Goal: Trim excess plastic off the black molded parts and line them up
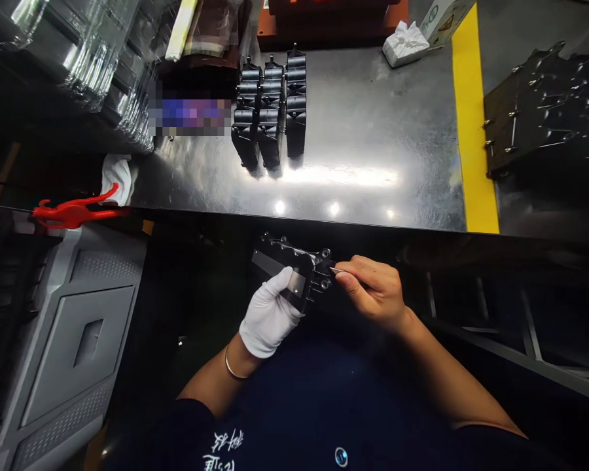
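In my white-gloved left hand point(271, 315) is a black plastic housing point(269, 256), tilted in front of the table's edge. My thumb presses on a flat strip along the housing's face, and ring-shaped lugs stick out at its right end. My bare right hand point(377, 288) pinches a thin, pointed metal blade point(341, 270) between thumb and forefinger. Its tip is at the lugged end of the housing; whether it touches cannot be made out. Three similar black housings point(296, 104) stand in a row on the metal table point(363, 131).
Plastic-wrapped stacks point(93, 59) rise at the left. A red air gun point(76, 212) lies by the table's front left corner, above a grey crate point(81, 340). Yellow tape point(474, 131) crosses the right side, beside many black parts point(544, 111). A white cloth bundle point(405, 44) sits at the back.
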Demonstrator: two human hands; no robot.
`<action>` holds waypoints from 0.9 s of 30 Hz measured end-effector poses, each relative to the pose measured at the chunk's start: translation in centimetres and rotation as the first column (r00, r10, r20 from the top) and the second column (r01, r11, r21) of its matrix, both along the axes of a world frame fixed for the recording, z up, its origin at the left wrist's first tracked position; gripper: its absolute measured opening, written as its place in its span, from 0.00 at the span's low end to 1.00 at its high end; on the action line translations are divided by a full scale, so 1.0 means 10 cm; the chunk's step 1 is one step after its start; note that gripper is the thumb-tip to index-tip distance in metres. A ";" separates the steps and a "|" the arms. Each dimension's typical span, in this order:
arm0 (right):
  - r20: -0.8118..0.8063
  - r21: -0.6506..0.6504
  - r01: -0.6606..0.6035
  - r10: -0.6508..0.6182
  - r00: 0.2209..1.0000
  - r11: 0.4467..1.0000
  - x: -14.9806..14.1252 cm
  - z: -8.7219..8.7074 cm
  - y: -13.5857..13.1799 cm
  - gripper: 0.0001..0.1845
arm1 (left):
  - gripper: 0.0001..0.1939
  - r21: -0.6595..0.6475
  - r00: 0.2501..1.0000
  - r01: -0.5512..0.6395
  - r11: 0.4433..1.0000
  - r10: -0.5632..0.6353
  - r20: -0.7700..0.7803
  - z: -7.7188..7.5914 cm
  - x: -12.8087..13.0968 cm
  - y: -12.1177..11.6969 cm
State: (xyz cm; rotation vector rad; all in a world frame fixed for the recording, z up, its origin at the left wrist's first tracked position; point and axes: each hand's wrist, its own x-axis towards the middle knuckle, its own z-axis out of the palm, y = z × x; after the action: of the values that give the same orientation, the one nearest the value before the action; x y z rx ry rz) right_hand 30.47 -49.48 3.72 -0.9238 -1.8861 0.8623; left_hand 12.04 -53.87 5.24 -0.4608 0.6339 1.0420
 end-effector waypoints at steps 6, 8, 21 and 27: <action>0.023 -0.010 -0.007 0.007 1.000 1.000 0.00 -0.10 0.02 0.14 | 0.16 0.002 0.963 0.019 1.000 -0.017 -0.268 -0.01 0.08 -0.01; -0.025 0.011 0.032 -0.031 0.999 0.999 -0.03 -0.15 0.01 0.12 | 0.13 0.015 0.940 0.029 0.999 -0.022 -0.341 -0.01 0.09 -0.01; -0.115 -0.207 0.232 -0.260 0.959 0.950 -0.29 -0.54 -0.10 0.14 | 0.17 -0.071 0.939 0.033 0.997 -0.055 -0.339 -0.16 0.02 0.04; -0.028 -0.403 0.279 -0.316 0.948 0.872 -0.39 -0.82 -0.08 0.24 | 0.18 -0.033 0.952 0.083 0.996 -0.089 -0.294 -0.36 -0.10 -0.06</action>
State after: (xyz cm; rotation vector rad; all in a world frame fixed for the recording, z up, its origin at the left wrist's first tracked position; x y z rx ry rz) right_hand 26.56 -50.25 -4.45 -1.3558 -1.4577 1.0928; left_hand 11.07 -54.52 1.63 -0.2934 0.9233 1.0309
